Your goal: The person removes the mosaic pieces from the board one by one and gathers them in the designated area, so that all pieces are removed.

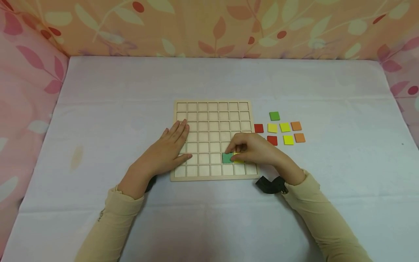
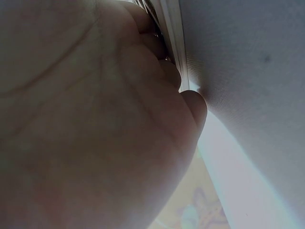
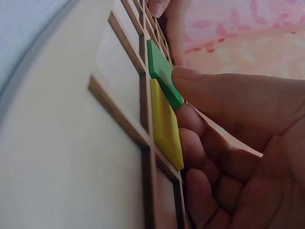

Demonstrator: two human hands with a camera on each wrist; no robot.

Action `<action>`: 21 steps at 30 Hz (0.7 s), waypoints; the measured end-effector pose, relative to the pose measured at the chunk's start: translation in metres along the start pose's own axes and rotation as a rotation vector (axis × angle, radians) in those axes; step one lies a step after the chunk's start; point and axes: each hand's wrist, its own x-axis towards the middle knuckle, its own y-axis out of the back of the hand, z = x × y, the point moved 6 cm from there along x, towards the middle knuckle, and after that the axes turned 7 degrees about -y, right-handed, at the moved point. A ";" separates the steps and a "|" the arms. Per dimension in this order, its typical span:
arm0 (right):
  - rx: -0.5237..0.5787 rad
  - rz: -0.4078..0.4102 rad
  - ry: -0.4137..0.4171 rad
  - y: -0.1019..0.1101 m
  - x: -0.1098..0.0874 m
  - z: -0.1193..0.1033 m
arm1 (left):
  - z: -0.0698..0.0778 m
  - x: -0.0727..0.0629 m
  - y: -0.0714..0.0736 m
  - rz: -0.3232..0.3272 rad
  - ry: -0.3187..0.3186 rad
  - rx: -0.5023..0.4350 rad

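A wooden grid board lies on the white-covered table. My left hand rests on its left side with fingers extended, the thumb pointing right across the cells. Over the lower right cells, my right hand pinches a green square tile with thumb and index finger. In the right wrist view the thumb meets one edge of the green tile. Right beside it a yellow square tile sits on the grid, partly hidden by the hand in the head view. The left wrist view shows mostly the palm.
Loose square tiles lie right of the board: a green tile, red tiles, yellow tiles and orange tiles. A black strap hangs at the right wrist. Patterned cloth stands behind the table and along both sides.
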 end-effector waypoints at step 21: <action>0.016 0.023 0.034 0.001 0.000 -0.001 | 0.000 0.000 0.000 0.008 0.000 -0.006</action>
